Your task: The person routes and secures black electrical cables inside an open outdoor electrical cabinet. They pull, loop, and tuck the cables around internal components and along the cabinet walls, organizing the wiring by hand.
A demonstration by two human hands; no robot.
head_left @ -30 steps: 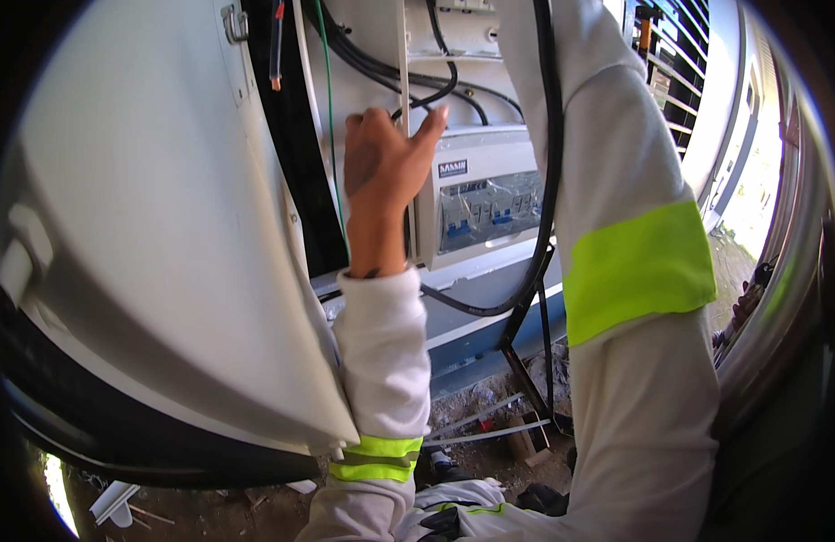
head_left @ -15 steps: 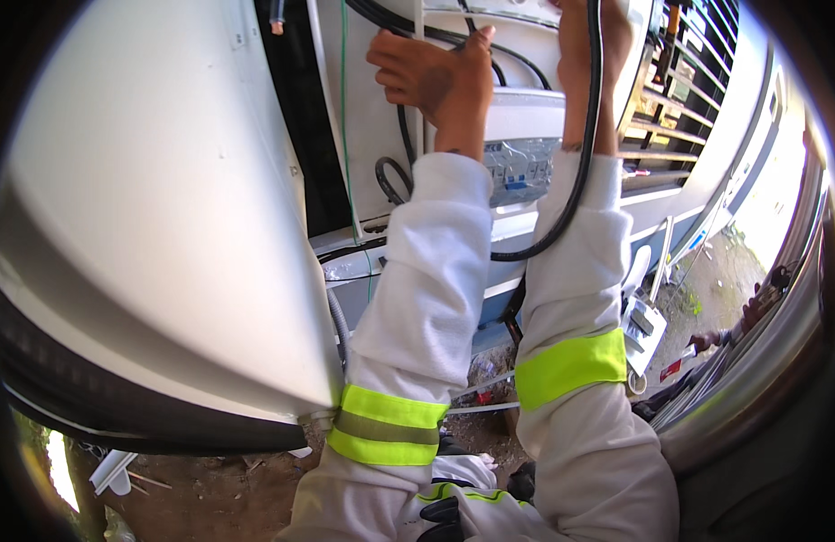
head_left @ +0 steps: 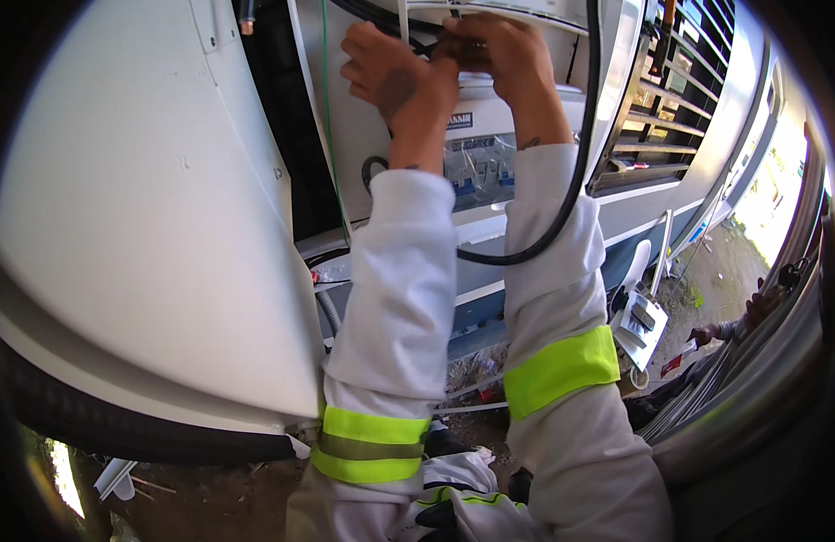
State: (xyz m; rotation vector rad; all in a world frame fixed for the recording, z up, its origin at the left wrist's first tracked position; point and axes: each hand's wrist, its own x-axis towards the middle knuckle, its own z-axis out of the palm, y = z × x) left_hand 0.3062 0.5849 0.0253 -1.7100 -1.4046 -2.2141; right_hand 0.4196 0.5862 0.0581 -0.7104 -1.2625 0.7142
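Observation:
Both of my hands are raised close together at the top, in front of a white breaker box. My left hand is curled closed around a black cable that runs in from the upper left. Fingers of my right hand are pinched on the same dark cable beside my left thumb; their tips are partly hidden. A thick black cable hangs in a loop past my right forearm and bends left beneath it. Between my wrists shows the breaker box, with breakers behind a clear, wrinkled cover.
A large white panel fills the left side. A thin green wire runs down beside a dark gap. At right are a slatted metal grille and a white board. Another person's hand shows at far right, above dirt ground.
My right hand has moved left and down from the upper right, meeting my left hand at the cable. The whole view has shifted slightly, uncovering more of the breaker box.

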